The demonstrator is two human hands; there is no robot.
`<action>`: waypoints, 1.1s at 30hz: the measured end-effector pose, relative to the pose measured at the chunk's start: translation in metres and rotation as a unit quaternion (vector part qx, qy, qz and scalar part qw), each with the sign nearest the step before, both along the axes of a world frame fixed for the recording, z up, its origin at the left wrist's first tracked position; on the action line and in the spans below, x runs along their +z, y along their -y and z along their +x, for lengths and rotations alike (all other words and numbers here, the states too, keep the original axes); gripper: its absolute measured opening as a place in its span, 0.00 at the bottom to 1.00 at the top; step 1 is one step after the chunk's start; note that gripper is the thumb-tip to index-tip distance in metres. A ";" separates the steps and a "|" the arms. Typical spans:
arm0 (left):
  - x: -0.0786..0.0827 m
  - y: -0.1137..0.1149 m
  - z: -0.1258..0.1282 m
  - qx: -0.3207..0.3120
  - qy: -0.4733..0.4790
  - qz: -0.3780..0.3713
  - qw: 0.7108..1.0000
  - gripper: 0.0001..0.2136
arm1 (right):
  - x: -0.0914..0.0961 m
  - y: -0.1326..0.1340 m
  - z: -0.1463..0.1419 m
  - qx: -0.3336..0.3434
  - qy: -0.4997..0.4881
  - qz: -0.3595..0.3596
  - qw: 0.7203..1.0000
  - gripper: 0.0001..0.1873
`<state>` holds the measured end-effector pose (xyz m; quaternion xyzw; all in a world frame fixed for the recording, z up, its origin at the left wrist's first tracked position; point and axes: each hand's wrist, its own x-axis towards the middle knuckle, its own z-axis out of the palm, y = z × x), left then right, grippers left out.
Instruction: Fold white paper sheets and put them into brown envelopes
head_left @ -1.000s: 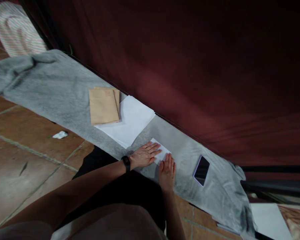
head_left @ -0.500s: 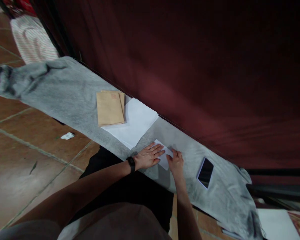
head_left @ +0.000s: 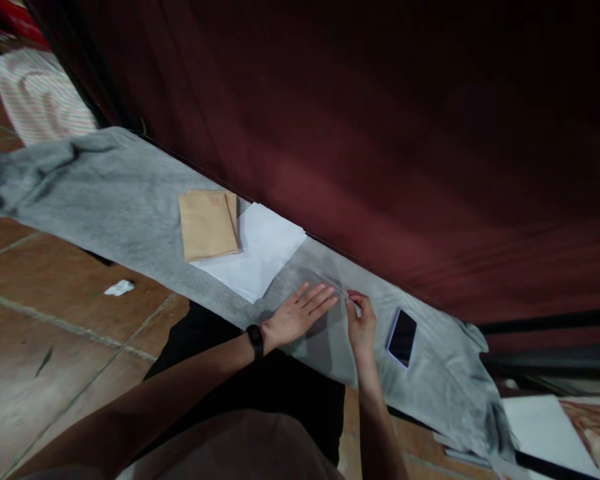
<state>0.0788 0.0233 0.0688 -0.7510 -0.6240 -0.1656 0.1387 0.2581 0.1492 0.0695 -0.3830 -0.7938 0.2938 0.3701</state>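
Observation:
My left hand (head_left: pixel 300 315), with a dark band on the wrist, is stretched out over the grey cloth (head_left: pixel 130 180), its fingers extended and apart. To its right, my right hand (head_left: pixel 361 322) pinches a folded piece of white paper (head_left: pixel 338 288) between thumb and fingers. The paper is tilted nearly edge-on, so only a thin line of it shows. Its near end lies close to my left fingertips; whether they touch it I cannot tell. Left of my hands lies a stack of white sheets (head_left: pixel 270 243), partly under brown envelopes (head_left: pixel 207 228).
A phone (head_left: pixel 402 338) rests on the cloth right of my right hand. A dark red curtain (head_left: pixel 330 133) hangs along the far edge of the narrow surface. Below, crumpled white paper (head_left: pixel 119 288) lies on the tiled floor (head_left: pixel 80 360). Striped fabric (head_left: pixel 45 97) is at the upper left.
The folded paper lay flat under my left palm; now my right hand has lifted it up on edge. My left hand is off its face. The view has shifted slightly.

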 end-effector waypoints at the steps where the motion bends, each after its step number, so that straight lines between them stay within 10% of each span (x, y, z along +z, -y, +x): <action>1: 0.004 -0.002 0.003 -0.003 -0.002 0.005 1.000 0.29 | 0.000 0.007 0.000 0.011 -0.017 0.005 1.000 0.10; 12: -0.053 -0.005 -0.008 0.007 0.026 -0.156 0.987 0.24 | -0.051 0.063 0.033 0.102 0.070 -0.030 0.992 0.22; 18: -0.050 0.003 -0.013 -0.024 0.071 -0.155 0.985 0.28 | -0.040 0.051 0.015 0.119 0.113 -0.041 0.986 0.25; 24: -0.051 0.008 -0.014 -0.024 0.113 -0.137 0.984 0.30 | -0.059 0.059 -0.025 0.095 0.269 0.115 0.951 0.28; 33: -0.055 0.028 -0.017 0.017 0.115 -0.072 0.991 0.31 | -0.067 0.065 0.016 0.006 0.316 0.177 0.932 0.30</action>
